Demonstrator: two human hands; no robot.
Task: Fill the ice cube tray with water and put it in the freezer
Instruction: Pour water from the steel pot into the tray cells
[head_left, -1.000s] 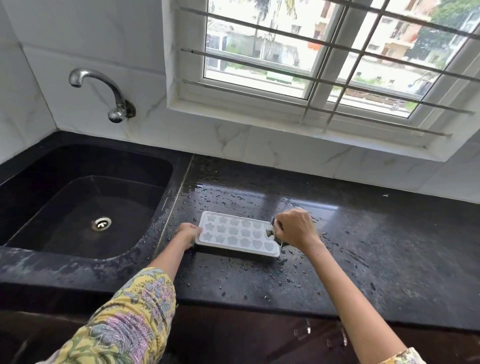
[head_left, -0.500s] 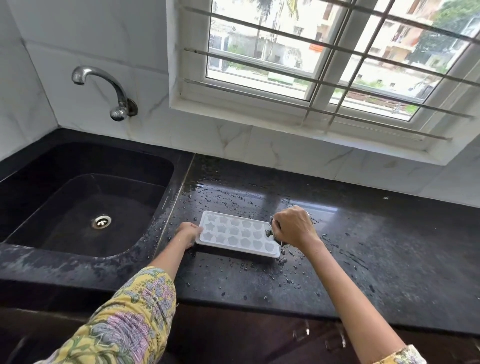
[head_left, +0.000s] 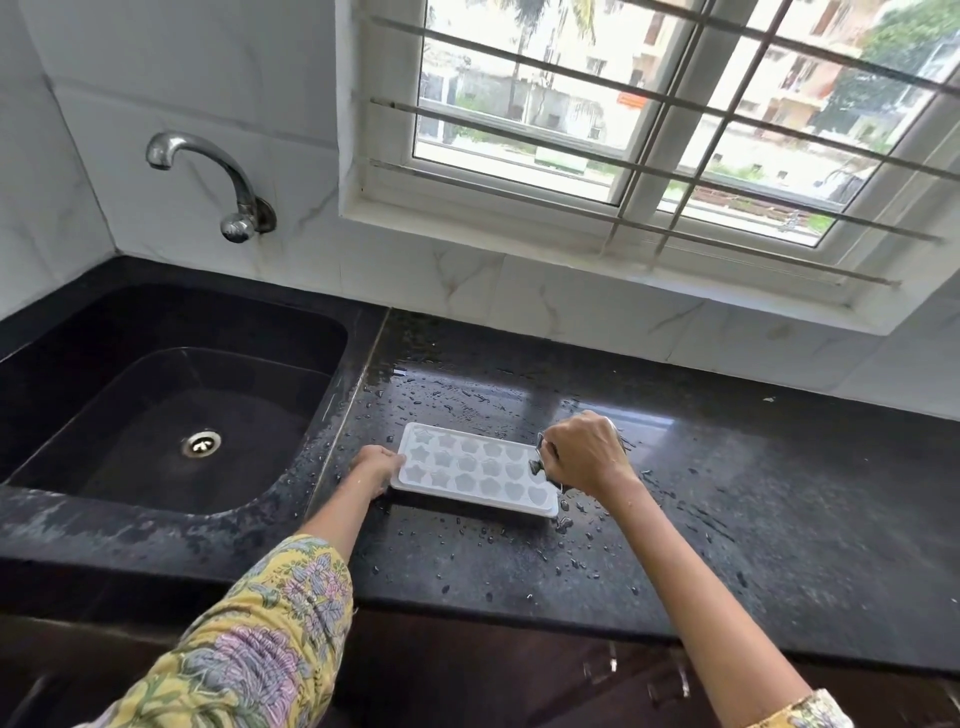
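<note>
On the wet table, your left hand grips one ice cube tray (eighteen moulds), your right hand clutching something metal, unclear.

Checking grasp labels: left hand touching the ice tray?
Touching. The head view shows the left hand with its fingers against the left short edge of the ice tray on the wet counter, no gap visible.

A barred window sits above the wet black counter, right of the dark sink.
</note>
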